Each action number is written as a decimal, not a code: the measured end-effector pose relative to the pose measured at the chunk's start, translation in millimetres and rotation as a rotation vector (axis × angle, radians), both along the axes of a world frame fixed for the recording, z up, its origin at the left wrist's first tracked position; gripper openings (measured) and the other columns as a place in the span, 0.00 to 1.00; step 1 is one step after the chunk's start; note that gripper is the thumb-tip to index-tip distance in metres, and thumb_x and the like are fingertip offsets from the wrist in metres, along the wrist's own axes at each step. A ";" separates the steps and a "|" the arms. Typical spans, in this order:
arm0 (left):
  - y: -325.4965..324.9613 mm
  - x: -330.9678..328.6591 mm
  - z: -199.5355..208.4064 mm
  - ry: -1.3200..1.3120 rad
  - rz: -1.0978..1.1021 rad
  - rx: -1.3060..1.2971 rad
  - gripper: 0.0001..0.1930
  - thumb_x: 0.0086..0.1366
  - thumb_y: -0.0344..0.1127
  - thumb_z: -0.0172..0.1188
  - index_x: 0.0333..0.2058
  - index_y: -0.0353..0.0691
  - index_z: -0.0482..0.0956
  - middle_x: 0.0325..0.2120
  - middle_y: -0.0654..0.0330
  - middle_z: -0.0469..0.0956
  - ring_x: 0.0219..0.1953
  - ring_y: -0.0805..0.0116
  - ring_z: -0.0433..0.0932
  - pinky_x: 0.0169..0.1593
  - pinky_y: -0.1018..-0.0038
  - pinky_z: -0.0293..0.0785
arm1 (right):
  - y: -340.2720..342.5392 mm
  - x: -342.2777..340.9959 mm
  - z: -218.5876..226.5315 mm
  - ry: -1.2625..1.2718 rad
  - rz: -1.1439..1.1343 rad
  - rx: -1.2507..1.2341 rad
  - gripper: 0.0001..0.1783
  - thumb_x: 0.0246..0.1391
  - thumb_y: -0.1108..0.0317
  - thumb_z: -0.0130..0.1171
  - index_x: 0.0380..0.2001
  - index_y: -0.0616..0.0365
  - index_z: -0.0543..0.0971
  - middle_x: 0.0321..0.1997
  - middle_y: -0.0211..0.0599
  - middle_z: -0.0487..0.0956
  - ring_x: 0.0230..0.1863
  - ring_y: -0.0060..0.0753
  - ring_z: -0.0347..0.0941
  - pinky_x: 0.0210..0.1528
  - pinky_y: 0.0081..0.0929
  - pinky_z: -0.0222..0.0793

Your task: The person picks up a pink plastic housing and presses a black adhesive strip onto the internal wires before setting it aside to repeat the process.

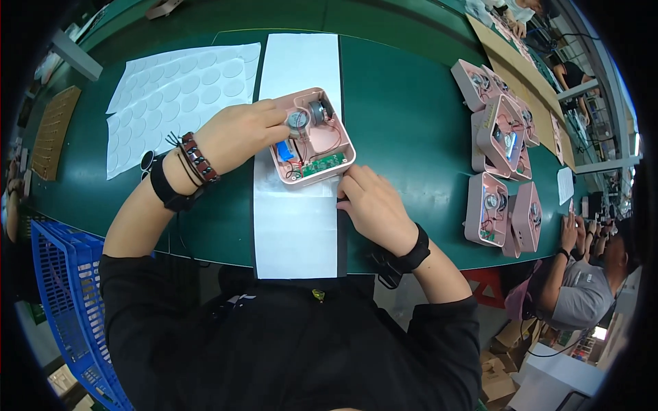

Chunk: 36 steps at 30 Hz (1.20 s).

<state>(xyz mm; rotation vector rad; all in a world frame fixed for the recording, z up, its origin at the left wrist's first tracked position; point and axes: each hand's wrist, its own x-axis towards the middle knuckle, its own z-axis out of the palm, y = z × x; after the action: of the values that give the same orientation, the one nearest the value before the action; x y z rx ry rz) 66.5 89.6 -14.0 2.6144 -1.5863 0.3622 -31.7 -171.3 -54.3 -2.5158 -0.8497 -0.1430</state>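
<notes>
Open pink housing (326, 140) sat over white strip (296, 236), mid-surface (404, 137). Left hand (240, 132) had its grip clamped on the left wall; right hand (375, 207) was at near-right corner, grip indeterminable. Other housings (487, 133) stood right.

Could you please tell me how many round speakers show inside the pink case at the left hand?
2: one round speaker beside the left hand, another to its right, toward the far right corner of the pink case. The hand may hide more.
</notes>
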 end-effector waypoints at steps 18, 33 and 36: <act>3.9 14.5 6.4 -0.060 -0.145 0.007 0.06 0.55 0.29 0.58 0.31 0.44 0.71 0.32 0.63 0.72 0.41 0.68 0.75 0.34 0.75 0.78 | -32.5 -12.1 9.6 0.056 0.107 0.204 0.10 0.51 0.78 0.58 0.31 0.58 0.67 0.36 0.40 0.74 0.40 0.40 0.75 0.48 0.35 0.69; -0.3 12.0 -6.0 -0.062 -0.228 0.051 0.05 0.55 0.28 0.58 0.32 0.43 0.74 0.31 0.64 0.74 0.39 0.66 0.76 0.36 0.74 0.78 | -89.4 -32.9 14.0 0.665 0.252 1.437 0.18 0.62 0.54 0.56 0.41 0.54 0.64 0.47 0.44 0.70 0.55 0.50 0.72 0.60 0.55 0.64; 0.7 8.2 -2.4 -0.087 -0.124 0.045 0.07 0.55 0.27 0.58 0.33 0.42 0.75 0.31 0.63 0.75 0.37 0.66 0.76 0.37 0.72 0.77 | -74.7 -40.8 13.1 0.476 0.220 1.052 0.26 0.62 0.50 0.54 0.54 0.54 0.62 0.52 0.47 0.71 0.56 0.50 0.72 0.63 0.57 0.59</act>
<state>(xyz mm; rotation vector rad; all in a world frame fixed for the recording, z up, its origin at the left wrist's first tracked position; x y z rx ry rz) 74.7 90.3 -16.4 2.5484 -1.7943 0.4429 -72.5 -246.0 -41.1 -1.3777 -0.6034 0.0747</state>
